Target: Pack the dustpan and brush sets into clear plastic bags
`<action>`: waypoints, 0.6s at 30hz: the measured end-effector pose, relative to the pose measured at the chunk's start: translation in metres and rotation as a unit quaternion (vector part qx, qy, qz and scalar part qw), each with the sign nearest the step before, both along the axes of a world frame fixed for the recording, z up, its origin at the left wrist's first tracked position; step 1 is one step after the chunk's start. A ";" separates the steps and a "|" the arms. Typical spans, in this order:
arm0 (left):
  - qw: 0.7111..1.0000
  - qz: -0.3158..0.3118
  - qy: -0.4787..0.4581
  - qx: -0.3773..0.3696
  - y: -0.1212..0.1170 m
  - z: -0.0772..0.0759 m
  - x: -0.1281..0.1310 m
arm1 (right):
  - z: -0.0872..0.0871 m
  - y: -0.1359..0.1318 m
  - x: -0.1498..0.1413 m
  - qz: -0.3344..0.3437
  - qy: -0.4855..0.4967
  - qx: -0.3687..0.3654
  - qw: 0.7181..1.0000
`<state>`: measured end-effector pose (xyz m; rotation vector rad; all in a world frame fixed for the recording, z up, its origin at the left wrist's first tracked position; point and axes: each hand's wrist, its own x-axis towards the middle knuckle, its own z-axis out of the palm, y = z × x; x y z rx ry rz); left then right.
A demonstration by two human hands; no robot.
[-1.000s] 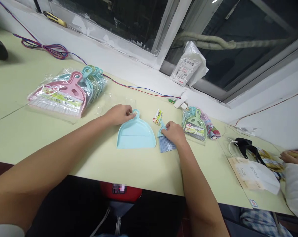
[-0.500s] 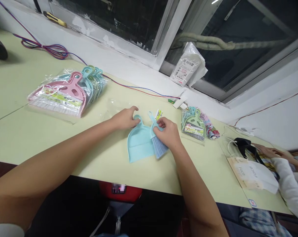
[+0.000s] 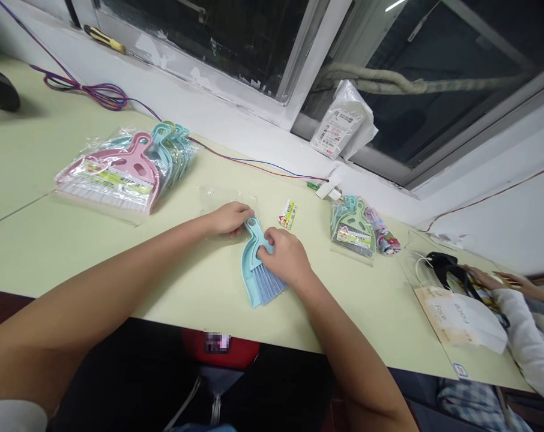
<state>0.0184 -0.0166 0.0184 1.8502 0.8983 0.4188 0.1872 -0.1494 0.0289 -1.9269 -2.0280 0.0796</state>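
Note:
A small light-blue dustpan lies on the pale green table, tilted with its handle pointing away from me. A little blue brush lies inside the pan, grey bristles toward me. My left hand pinches the pan's looped handle. My right hand is curled over the brush's handle, pressing it into the pan. A small printed label card lies loose just beyond my right hand.
A stack of bagged pink and teal dustpan sets sits at the left. Another bagged pile is at the right. An empty clear bag lies under my left hand. Wires run along the windowsill. Another person's arm works at far right.
My right hand carried the brush leftward and set it into the dustpan. The pan turned and slid toward me under my left hand. The label card now lies alone on the table.

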 end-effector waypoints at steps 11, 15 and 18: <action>1.000 0.019 0.020 0.008 0.003 0.001 -0.004 | -0.001 0.000 0.000 -0.010 0.021 -0.005 1.000; 1.000 0.002 0.005 -0.019 0.000 0.004 -0.004 | 0.000 0.001 0.000 -0.009 0.031 -0.008 0.999; 0.999 -0.004 -0.008 -0.035 0.001 0.002 -0.002 | 0.000 0.001 0.001 -0.011 0.038 -0.012 0.999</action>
